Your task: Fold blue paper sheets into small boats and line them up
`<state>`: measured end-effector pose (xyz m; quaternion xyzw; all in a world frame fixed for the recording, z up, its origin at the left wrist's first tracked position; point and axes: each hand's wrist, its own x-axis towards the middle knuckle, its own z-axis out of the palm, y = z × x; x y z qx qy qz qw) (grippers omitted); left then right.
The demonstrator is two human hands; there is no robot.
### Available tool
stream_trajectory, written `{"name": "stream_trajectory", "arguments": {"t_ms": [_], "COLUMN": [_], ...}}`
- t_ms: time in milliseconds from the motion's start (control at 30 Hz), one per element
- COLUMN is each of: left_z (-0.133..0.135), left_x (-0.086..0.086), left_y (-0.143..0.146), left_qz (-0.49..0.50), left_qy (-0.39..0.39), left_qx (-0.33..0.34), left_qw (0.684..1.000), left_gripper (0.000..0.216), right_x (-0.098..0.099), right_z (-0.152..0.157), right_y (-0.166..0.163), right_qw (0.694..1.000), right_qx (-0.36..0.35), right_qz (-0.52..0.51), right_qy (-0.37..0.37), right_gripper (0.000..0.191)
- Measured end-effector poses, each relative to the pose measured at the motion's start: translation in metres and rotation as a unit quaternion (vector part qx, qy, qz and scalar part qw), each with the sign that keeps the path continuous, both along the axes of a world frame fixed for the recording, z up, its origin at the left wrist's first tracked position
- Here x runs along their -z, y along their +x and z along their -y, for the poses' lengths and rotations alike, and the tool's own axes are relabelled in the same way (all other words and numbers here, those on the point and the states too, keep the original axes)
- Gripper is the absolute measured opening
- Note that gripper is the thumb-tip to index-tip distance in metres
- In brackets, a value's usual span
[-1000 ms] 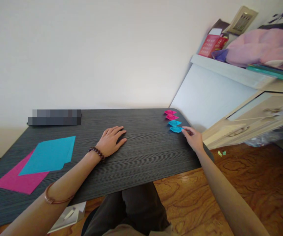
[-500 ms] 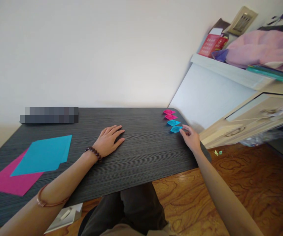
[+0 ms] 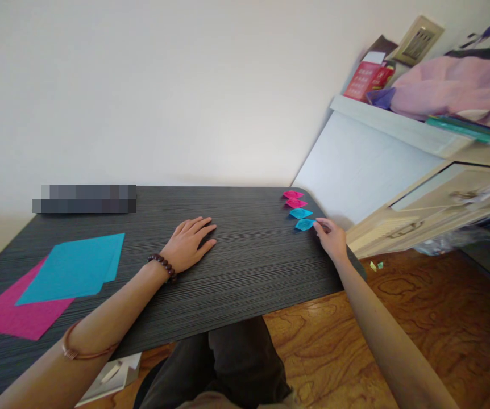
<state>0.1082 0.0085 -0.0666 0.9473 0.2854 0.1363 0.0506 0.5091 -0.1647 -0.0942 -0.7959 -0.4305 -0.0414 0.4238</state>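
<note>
On the dark wood-grain table, my left hand [image 3: 188,244] lies flat, palm down, with its fingers spread and nothing in it. At the right end, my right hand [image 3: 330,237] pinches the right tip of the nearest blue folded paper boat [image 3: 304,225] between thumb and fingers. That boat rests on the tabletop. Just behind it sits another blue paper boat [image 3: 300,213]. Farther back in the same row are a pink paper boat [image 3: 296,203] and a second pink one [image 3: 293,195].
Blue paper sheets [image 3: 74,267] overlap pink paper [image 3: 36,318] at the left of the table [image 3: 236,267]. A blurred-out dark object [image 3: 85,199] stands at the back left. A cabinet [image 3: 356,153] bearing pink cloth [image 3: 453,85] adjoins the right end.
My right thumb and fingers have closed a little on the tip of the nearest blue boat. The boats and my left hand have stayed in place.
</note>
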Motion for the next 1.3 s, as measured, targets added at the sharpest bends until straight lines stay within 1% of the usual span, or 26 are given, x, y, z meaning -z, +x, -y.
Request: {"name": "stream_trajectory", "arguments": {"t_ms": [133,300,567,700,833,933,1133,1300], "left_z": [0.0,-0.001,-0.001,0.0,0.001,0.001,0.002,0.004], "left_x": [0.001,0.001,0.001,0.001,0.0,-0.001,-0.001,-0.002], "left_y": [0.0,0.0,0.0,-0.001,0.0,0.0,0.0,0.0], "left_qz": [-0.002,-0.001,-0.001,0.002,0.004,0.005,-0.002,-0.002], "left_qy": [0.0,-0.003,-0.004,-0.005,-0.005,-0.009,-0.006,-0.002], "left_qx": [0.0,-0.001,-0.001,-0.001,-0.001,-0.003,-0.007,-0.007], "left_qw": [1.0,1.0,1.0,1.0,1.0,1.0,1.0,1.0], "left_gripper": [0.046,0.046,0.047,0.046,0.046,0.046,0.05,0.051], "right_x": [0.003,0.001,0.001,-0.002,-0.005,-0.008,-0.018,-0.022], "right_z": [-0.001,0.003,0.002,0.004,0.007,0.004,-0.015,-0.033], "right_y": [0.003,-0.001,-0.004,-0.009,-0.031,-0.057,-0.108,-0.137], "right_qw": [1.0,0.999,0.999,0.999,1.0,1.0,0.994,0.985], "right_qx": [0.004,0.012,0.024,0.028,0.016,-0.018,-0.104,-0.168], "right_qz": [-0.022,-0.032,-0.025,-0.009,0.008,0.014,0.018,0.016], "right_qy": [0.011,0.028,0.037,0.033,0.024,0.008,-0.018,-0.031], "right_gripper": [0.044,0.043,0.049,0.047,0.041,0.037,0.031,0.025]}}
